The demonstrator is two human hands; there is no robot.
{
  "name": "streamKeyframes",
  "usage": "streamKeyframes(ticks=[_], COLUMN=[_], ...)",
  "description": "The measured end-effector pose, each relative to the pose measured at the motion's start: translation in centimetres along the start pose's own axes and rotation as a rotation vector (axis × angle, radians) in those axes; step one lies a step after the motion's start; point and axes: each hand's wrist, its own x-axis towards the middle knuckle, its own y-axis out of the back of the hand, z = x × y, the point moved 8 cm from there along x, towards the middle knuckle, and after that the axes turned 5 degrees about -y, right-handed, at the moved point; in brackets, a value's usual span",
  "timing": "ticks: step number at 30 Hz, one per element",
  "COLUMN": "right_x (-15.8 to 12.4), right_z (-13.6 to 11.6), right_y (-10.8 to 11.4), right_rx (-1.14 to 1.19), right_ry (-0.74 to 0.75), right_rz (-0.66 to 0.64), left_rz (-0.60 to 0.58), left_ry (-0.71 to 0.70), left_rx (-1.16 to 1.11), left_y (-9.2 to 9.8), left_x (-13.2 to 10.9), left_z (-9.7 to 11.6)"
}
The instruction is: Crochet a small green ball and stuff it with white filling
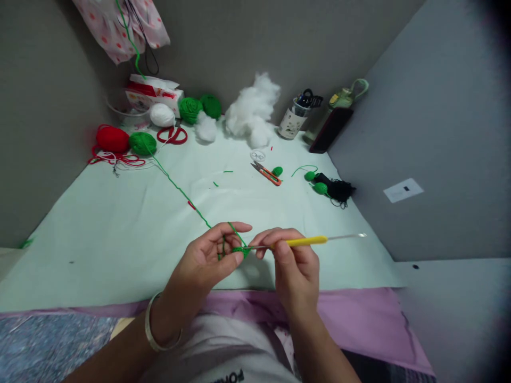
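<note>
Your left hand (207,260) pinches a small green crochet piece (239,250) near the table's (120,234) front edge. Your right hand (293,263) grips the yellow-handled crochet hook (305,241), fingers closed, tip at the piece. Green yarn (179,190) runs to the far-left ball (142,143).

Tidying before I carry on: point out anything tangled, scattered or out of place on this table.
Loose red yarn lies tangled beside the red ball at the far left. Short green scraps dot the cloth, and a black yarn tangle sits near its right edge. Nothing looks spilled or damaged.

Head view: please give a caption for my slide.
Left hand pinches a green crochet piece; right hand holds a yellow-handled hook.
</note>
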Motion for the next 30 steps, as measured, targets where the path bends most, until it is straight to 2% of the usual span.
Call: streamKeyframes(ticks=[4, 6, 7, 9, 11, 13, 16, 18, 21, 25, 28, 30], right_x=[-1.4, -2.3, -2.6, -3.0, -2.8, -2.0, -0.9, -0.5, -0.5, -1.7, -2.4, -2.1], right_z=[-2.6, -3.1, -3.1, -3.0, -2.8, -2.2, -1.1, -0.6, -0.5, -1.2, -1.8, -2.0], right_y=[-1.6, -2.6, -2.9, -2.9, -2.2, -1.0, 0.3, 0.0, -0.6, -1.2, -1.7, -0.8], right_rx=[-0.474, -0.708, -0.793, -0.858, -0.737, -0.501, -0.130, -0.038, -0.112, -0.442, -0.641, -0.532], right_ry=[0.339, 0.512, 0.577, 0.646, 0.590, 0.433, 0.208, 0.133, 0.129, 0.276, 0.408, 0.371], right_rz=[-0.098, -0.119, -0.107, -0.067, -0.028, 0.026, 0.106, 0.092, 0.050, 0.005, -0.038, 0.027], left_rz=[0.163, 0.216, 0.204, 0.100, -0.010, -0.054, -0.043, -0.056, -0.047, 0.036, 0.004, -0.020], left_ry=[-0.145, -0.168, -0.137, 0.012, 0.171, 0.231, 0.158, 0.108, 0.065, 0.024, 0.141, 0.237], left_rx=[0.222, 0.234, 0.169, -0.067, -0.293, -0.395, -0.380, -0.319, -0.211, -0.191, -0.339, -0.429], left_y=[0.6, 0.6, 0.4, -0.5, -1.4, -1.5, -1.0, -1.0, -1.1, -0.7, -1.3, -1.7], left_x=[-0.5, -0.8, -0.8, -0.6, -0.4, -0.2, 0.2, 0.1, -0.2, -0.2, -0.2, -0.2], left_z=[0.8, 1.0, 0.8, -0.3, -1.1, -1.1, -0.4, -0.2, -0.4, -0.4, -0.9, -1.1])
